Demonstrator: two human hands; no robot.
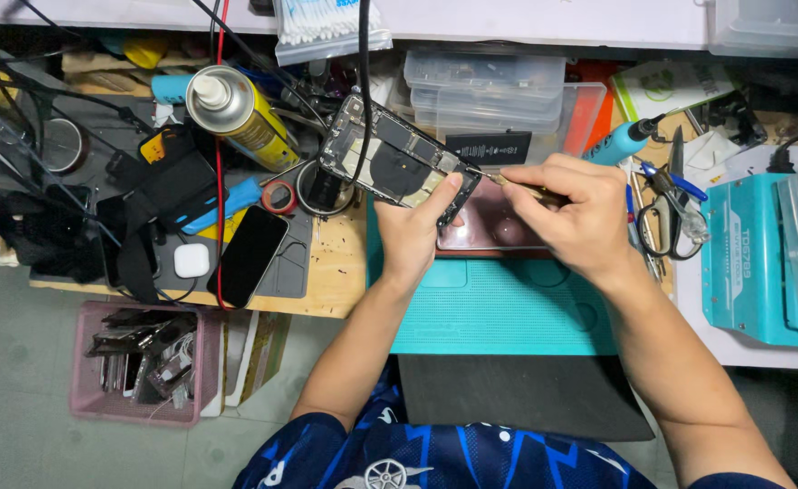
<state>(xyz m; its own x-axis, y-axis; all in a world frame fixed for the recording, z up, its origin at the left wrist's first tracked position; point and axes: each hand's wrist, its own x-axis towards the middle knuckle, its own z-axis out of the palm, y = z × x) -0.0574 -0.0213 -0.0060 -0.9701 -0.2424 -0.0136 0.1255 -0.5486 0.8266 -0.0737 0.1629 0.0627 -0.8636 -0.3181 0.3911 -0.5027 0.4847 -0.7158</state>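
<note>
Bare circuitry shows inside the opened phone (397, 161), tilted up over the desk's back edge by the left hand (414, 231), fingers clamped on its lower corner to steady it. Right hand (576, 213) pinches a thin tool (508, 184) (tip at the frame). Teal mat (499, 308) lies beneath; a spray can (236, 113) stands left.

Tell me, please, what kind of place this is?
Probably a phone repair bench: the left hand holds an opened phone, the right hand works on it with a thin tool, above a teal mat.
</note>
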